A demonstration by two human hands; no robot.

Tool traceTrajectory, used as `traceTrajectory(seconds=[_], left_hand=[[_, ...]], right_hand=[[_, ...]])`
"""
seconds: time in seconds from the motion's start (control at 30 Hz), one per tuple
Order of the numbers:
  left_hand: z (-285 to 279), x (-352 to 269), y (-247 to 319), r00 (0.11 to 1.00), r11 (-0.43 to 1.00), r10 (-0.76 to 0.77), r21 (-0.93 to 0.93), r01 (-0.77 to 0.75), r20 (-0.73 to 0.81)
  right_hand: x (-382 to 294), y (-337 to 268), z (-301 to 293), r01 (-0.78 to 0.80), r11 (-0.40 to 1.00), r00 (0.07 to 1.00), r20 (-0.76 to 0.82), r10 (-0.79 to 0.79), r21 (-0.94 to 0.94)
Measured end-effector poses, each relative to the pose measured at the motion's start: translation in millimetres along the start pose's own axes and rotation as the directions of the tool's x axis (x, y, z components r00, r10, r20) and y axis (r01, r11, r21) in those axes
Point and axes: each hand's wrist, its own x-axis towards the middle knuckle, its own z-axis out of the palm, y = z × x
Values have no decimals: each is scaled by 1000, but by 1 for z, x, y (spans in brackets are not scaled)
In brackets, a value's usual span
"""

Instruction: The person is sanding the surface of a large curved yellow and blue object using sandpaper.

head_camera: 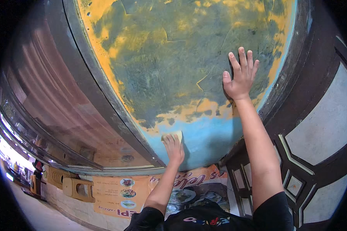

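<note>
A wall panel point(162, 66) fills the upper middle, its surface a patchwork of dark grey-green and yellow-orange. Along its lower end runs a band of light blue paint point(211, 130). My left hand point(173, 148) presses a small pale yellow sheet point(179, 134), which looks like sandpaper, flat against the blue part near the left frame. Higher up and to the right, my right hand point(242, 78) rests on the grey-green area with its fingers spread and nothing in it. Short cracks and raised edges mark the surface.
Dark wooden frames point(86, 75) border the panel. Left is a glass pane point(63, 101) with reddish curtain folds. A panelled door point(315, 161) stands right. Below lie an orange printed banner point(118, 196) bearing writing and food pictures, and a tan plastic chair point(78, 189).
</note>
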Motion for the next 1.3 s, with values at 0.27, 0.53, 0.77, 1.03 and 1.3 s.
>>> traceTrajectory(seconds=[0.27,0.53,0.77,1.03,1.3], left_hand=[[-10,18,-11,986,981,139,150,-124,-92],[-25,49,14,966,996,90,-1,-93,-241],[1,-19,-23,997,999,-37,30,35,72],[-35,64,13,945,996,91,19,-90,-315],[-13,-15,-17,999,997,-46,53,47,-13]], right_hand=[[1,-2,1,-48,998,999,0,48,36],[-2,5,-1,-27,999,1000,-2,27,25],[0,-2,2,-41,999,999,-4,41,27],[-2,6,0,-11,1000,1000,-20,12,12],[-1,4,3,-13,1000,1000,-25,14,26]])
